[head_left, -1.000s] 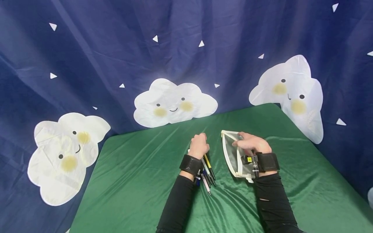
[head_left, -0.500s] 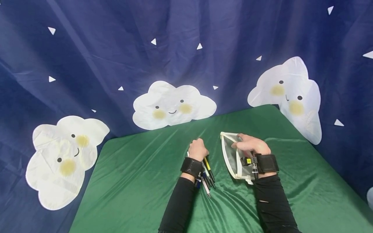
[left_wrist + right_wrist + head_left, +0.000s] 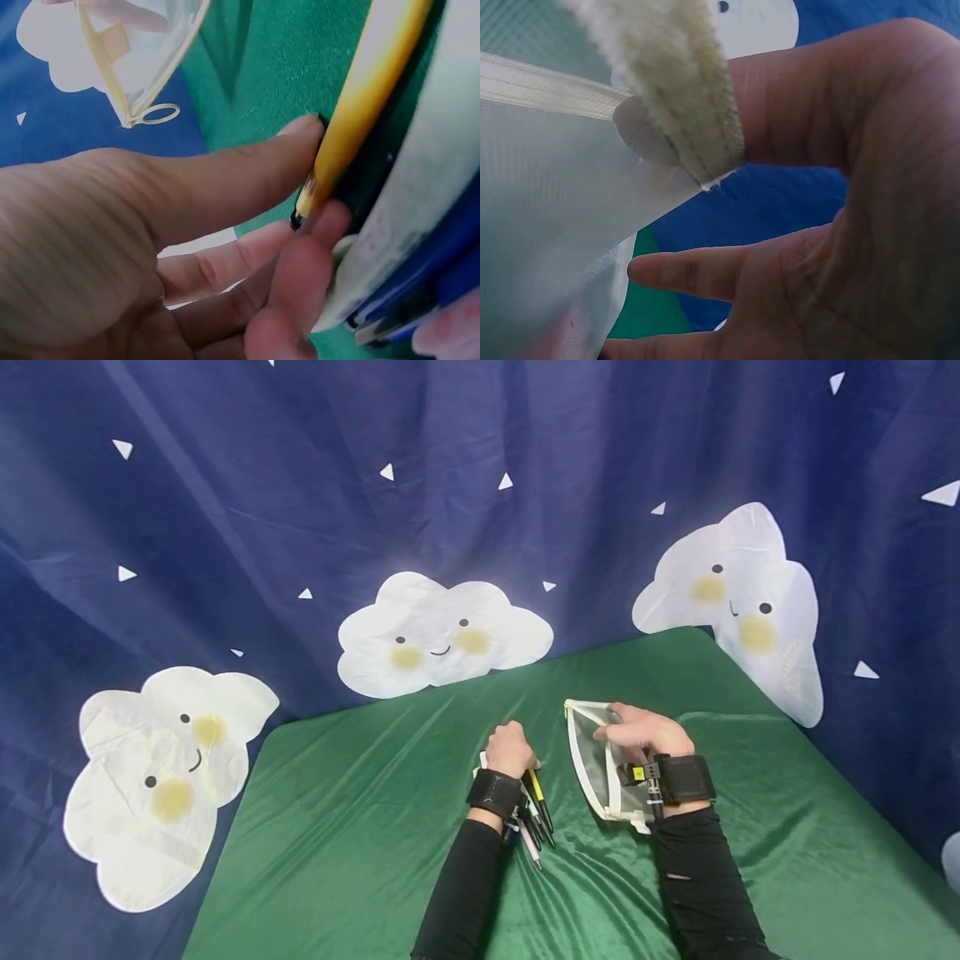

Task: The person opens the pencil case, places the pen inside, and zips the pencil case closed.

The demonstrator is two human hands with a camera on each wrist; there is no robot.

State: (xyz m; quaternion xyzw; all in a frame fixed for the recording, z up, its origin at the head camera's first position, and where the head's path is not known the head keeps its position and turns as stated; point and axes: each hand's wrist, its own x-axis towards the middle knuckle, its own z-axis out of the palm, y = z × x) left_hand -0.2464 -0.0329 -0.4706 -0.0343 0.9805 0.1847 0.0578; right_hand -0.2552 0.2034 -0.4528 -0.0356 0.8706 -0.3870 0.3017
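Pinching one end of a slim, glossy yellow pen with black ends, the left hand bends over smooth, fanned-out plastic pens on creased green cloth. At two o'clock from them, the right hand grips a translucent mesh pouch edged in cream fabric, thumb inside. Since a second ago, the left hand has eased slightly toward six o'clock. The yellow pen slants toward five o'clock.
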